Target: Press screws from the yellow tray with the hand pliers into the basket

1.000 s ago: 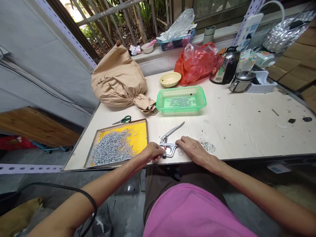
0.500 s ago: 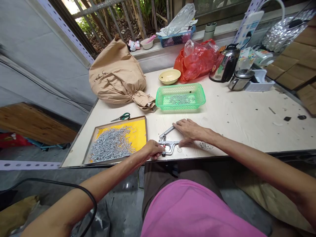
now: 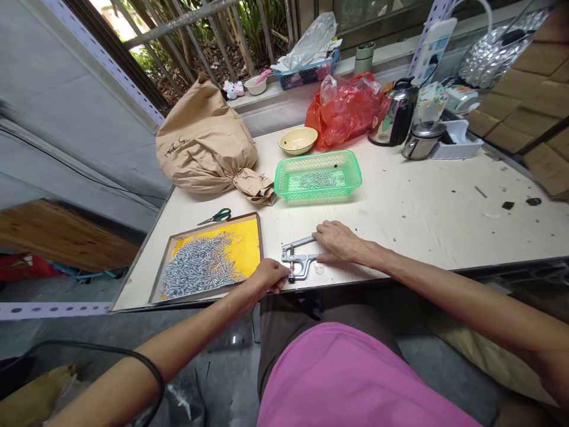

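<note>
A pair of metal snap-fastener pliers lies near the table's front edge, its jaws toward the left. My right hand is closed round the ends of its two handles. At the jaw, my left hand has its fingers pinched together; whatever they hold is too small and hidden to name. A bit of red shows between the jaws. Left of my left hand is a shallow tray with a yellow bottom, bearing a heap of small silvery metal pieces.
Behind the pliers stands a green plastic basket with a few metal pieces. Scissors lie behind the tray. Farther back are a paper sack, a yellow bowl, a red plastic bag and a kettle.
The upper handle of the pliers has come down closer to the lower one as my right hand squeezed. The view has shifted slightly; my left hand stays by the jaw.
</note>
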`<state>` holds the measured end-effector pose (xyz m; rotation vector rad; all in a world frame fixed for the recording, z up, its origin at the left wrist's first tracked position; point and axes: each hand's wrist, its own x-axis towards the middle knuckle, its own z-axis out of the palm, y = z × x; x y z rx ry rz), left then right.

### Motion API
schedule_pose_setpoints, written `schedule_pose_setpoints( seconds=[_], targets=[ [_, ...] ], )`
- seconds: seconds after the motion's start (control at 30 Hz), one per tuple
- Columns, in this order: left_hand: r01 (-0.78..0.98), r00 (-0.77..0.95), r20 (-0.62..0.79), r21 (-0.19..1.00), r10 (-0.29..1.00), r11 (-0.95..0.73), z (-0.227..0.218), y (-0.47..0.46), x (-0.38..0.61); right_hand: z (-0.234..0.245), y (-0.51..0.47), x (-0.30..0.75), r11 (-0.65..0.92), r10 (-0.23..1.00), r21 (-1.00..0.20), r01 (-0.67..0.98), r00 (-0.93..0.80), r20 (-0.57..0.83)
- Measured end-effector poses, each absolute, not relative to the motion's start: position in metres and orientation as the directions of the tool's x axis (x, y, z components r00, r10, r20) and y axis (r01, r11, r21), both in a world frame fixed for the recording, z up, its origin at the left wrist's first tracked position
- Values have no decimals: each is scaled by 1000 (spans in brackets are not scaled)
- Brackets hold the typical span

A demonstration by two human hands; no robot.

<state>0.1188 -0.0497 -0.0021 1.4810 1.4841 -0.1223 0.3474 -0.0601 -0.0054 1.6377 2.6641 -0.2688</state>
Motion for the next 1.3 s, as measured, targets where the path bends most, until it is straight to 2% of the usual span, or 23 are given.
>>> schedule_pose_setpoints(
  seconds=[0.1,0.17,0.23,0.3,0.43,0.6,0.73,0.93,1.03,1.17,1.23,1.3],
  targets=[
    [868,359,-317,458,878,-190,1,-57,124,-8,-66,347,432,893,-159,888,-446,-66],
    [810,528,-113,364,842,-460,0,-58,133,-11,-68,347,425,897,-170,889,-438,-51],
    [723,665,-46,290,746,-627,-3,-54,145,-13,-70,347,424,898,-180,888,-438,-47],
    [664,738,-76,261,670,-701,-5,-45,157,-15,-71,348,438,889,-188,879,-455,-54],
    [619,785,-190,265,589,-740,-7,-28,169,-15,-71,351,413,898,-176,893,-432,-82],
    [607,794,-183,208,580,-767,-5,-26,175,-13,-66,350,374,912,-145,916,-391,-120],
    [638,769,-173,172,615,-750,-8,-28,179,-13,-63,349,391,906,-147,909,-408,-110],
    [707,706,-161,225,690,-671,-10,-19,183,-12,-55,349,374,914,-186,909,-395,-90],
    [732,672,-110,245,732,-635,-15,-23,180,-10,-45,358,397,905,-218,892,-420,-70],
    [689,673,70,302,736,-659,-35,-55,176,-15,-32,374,464,850,-328,823,-517,-97],
    [644,691,125,341,712,-685,-46,-75,179,-21,-28,379,418,883,-294,860,-460,-89],
    [608,705,149,375,693,-699,-54,-89,183,-25,-24,379,379,918,-206,902,-395,-41]
  ],
)
